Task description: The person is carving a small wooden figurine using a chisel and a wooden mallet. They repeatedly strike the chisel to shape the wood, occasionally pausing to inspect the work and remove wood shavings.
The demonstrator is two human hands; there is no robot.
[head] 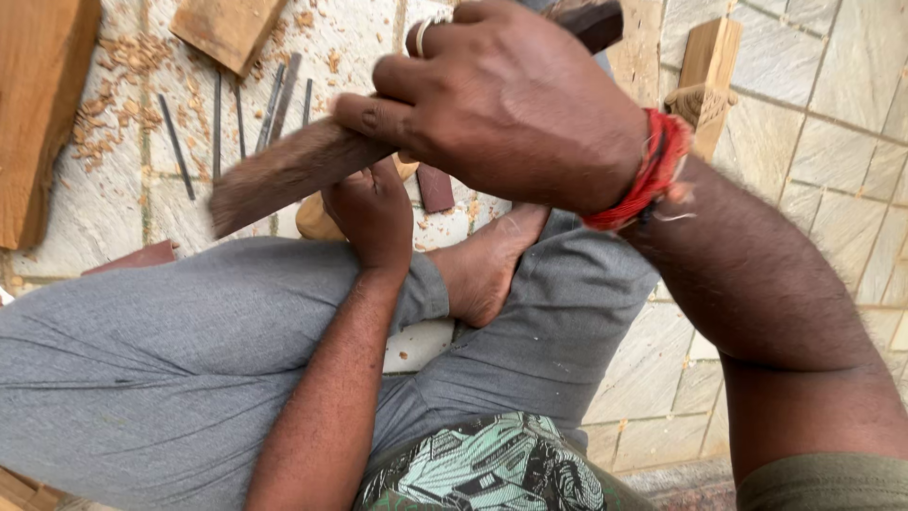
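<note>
We look down at a person sitting cross-legged on a stone-tiled floor [851,85], grey trousers [161,360] filling the lower left and a bare foot [487,265] tucked between the knees. The right hand [511,99] is high and close to the camera, its fingers curled tight around a dark, rough wooden mallet [284,175]; the mallet's broad end reaches out to the left over the floor, and its dark handle end shows past the hand near the top edge. A ring sits on one finger and a red thread band [653,175] circles the wrist. Beneath the mallet, the left hand [374,213] is lower and farther away, closed in a fist-like grip just above the left knee; what it clasps is mostly hidden, but it seems to be pressing on a pale, rounded piece of wood [317,220] that peeks out at its left side. Just right of that hand a small dark reddish block [435,187] lies on the floor. Beyond the mallet, a row of thin metal chisels [232,118] lies side by side on the tiles, with wood shavings [123,85] scattered around them. A thick plank [38,104] runs along the left edge, another flat board [227,28] lies at the top, and a pale carved wooden piece [705,85] stands at the upper right, well apart from both hands.
</note>
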